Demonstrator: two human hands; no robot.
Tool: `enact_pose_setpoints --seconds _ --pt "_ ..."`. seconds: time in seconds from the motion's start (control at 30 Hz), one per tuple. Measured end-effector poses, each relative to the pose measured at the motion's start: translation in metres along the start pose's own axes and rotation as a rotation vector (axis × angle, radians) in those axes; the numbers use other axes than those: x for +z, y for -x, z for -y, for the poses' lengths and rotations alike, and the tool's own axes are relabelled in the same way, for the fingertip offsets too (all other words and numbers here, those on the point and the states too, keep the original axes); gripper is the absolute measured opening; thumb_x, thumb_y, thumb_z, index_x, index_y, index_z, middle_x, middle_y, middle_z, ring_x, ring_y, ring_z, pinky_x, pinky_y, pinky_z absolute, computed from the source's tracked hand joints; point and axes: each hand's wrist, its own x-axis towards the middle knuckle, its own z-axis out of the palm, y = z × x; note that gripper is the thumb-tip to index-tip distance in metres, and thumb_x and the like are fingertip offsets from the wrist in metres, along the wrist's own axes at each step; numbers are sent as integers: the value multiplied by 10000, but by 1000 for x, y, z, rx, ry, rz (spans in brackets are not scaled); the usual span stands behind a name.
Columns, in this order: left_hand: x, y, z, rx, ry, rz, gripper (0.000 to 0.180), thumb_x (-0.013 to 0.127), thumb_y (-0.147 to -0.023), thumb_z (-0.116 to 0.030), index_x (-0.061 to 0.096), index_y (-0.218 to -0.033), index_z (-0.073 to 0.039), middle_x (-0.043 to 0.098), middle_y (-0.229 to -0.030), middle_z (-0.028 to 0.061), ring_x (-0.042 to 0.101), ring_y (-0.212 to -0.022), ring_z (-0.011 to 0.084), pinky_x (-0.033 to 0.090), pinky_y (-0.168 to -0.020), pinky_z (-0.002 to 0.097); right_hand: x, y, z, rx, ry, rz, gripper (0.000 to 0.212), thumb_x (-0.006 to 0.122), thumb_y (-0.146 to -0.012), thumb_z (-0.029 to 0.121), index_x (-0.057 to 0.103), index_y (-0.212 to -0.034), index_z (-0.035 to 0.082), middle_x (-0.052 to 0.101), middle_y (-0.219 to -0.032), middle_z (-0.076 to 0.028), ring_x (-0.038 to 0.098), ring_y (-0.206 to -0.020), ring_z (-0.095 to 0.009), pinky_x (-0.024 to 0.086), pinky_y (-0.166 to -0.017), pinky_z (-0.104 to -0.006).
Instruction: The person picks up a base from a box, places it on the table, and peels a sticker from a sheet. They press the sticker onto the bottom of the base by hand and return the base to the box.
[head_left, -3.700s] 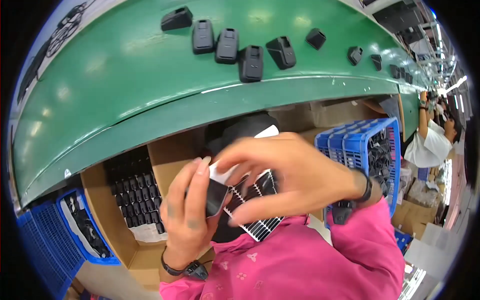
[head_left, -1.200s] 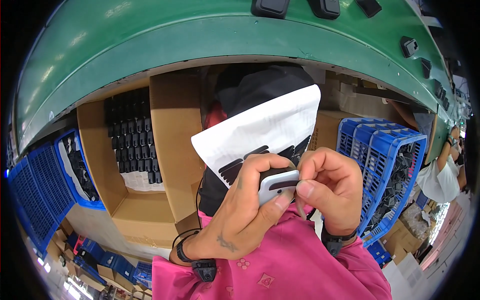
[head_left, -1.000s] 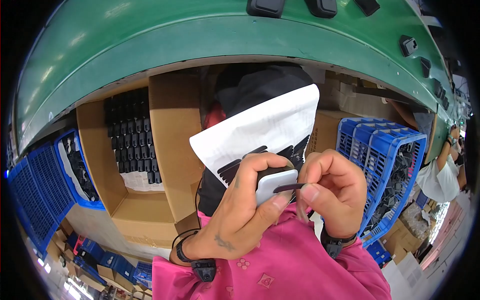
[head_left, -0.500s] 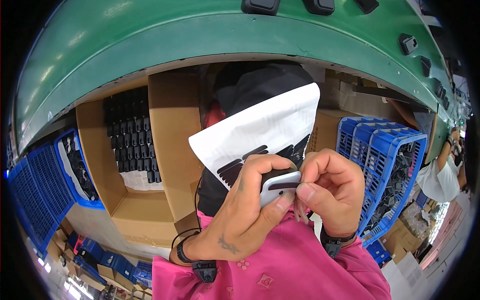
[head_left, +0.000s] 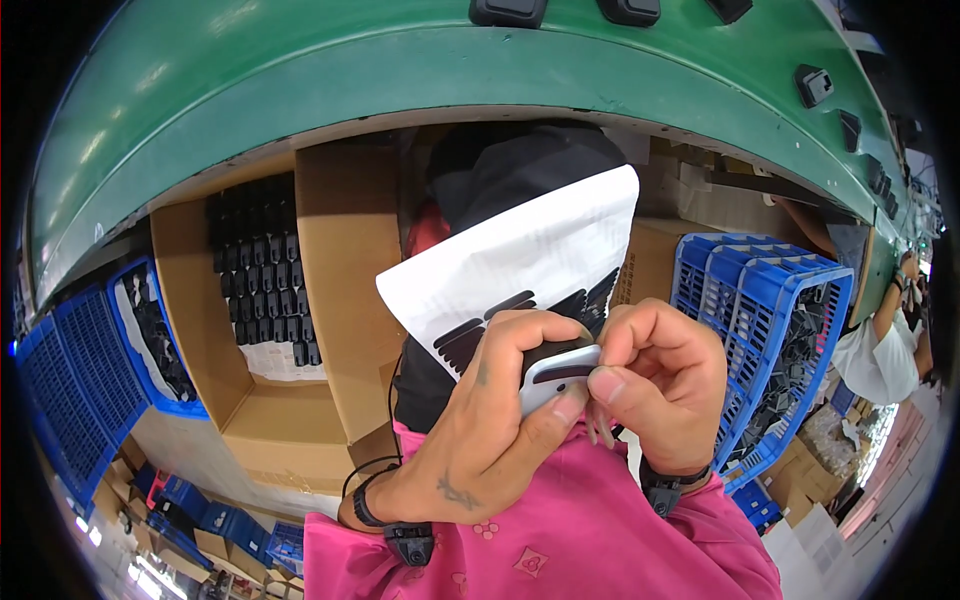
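Above the lap, the left hand [head_left: 478, 430] clasps a pale-faced case [head_left: 537, 396], seemingly to steady it, while the right hand's [head_left: 665, 385] fingers pinch the right end of a dark strip [head_left: 562, 373] along that face; the sheet [head_left: 520, 240] lies just beyond, handily near.

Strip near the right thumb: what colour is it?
The strip looks nearly black, best in head view.

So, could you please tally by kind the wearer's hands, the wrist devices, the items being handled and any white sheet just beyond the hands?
Bare hands, left hand and right hand: 2
Black wrist devices: 2
Pale-faced unit: 1
Dark strip at its face: 1
White sheet: 1
Total: 7
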Motion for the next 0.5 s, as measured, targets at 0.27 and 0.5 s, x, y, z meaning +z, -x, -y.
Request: enact_pose_setpoints --seconds 0.27,0.5 --pt "-1 0 3 85 -112 -15 401 547 -866 -72 375 -1217 18 441 -1127 188 488 -1017 289 385 -908 353 3 2 -3 -21 6 -33 95 598 -838 -56 528 -902 -42 591 -763 -28 561 -640 -37 446 -553 -173" --pt "-1 -1 5 122 -104 -16 400 540 -862 -50 374 -1219 22 445 -1136 195 490 -1031 297 383 -917 353 1 2 -6 -41 12 -25 92 599 -840 -49 527 -897 -40 589 -757 -21 554 -640 -31 441 -554 -171"
